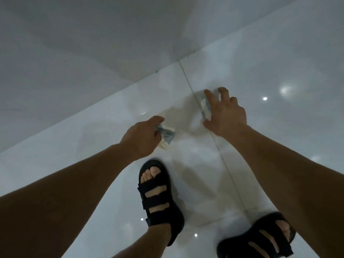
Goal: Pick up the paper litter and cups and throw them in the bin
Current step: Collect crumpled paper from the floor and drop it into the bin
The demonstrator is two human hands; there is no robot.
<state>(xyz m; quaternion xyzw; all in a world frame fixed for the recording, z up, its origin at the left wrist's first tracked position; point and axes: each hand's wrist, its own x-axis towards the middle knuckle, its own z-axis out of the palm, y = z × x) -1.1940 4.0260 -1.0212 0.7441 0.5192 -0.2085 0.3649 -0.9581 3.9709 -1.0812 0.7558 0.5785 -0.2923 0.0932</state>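
View from a head camera looking straight down at a glossy white tiled floor (74,174) where it meets a pale wall (93,53). Two bare forearms reach down into the scene.

The left hand (141,138) is curled, and its fingers (158,120) hold a crumpled piece of paper litter (166,136). The litter is whitish with a grey-blue printed patch. It sticks out to the right of those fingers, and whether it is lifted off the floor cannot be told.

The right hand (225,112) is arched low over the floor with its fingers (209,94) spread wide. A second scrap of litter (205,108), pale with grey-blue print, lies between the forefinger above it and the thumb below it. It sits on a dark grout line (216,144) that runs under this hand. The fingers straddle the scrap, and whether they already press on it cannot be told.

The two pieces of litter are near each other, with a stretch of bare tile between the two sets of fingers. The wall's base runs just beyond both.

Nearer the camera than the left fingers, a foot in a black sandal (158,198) with three straps stands on the tile. A second sandal (260,239), also black, stands well behind the right fingers at the lower right edge. Small bright light reflections (265,98) dot the floor to the right of the right fingers.
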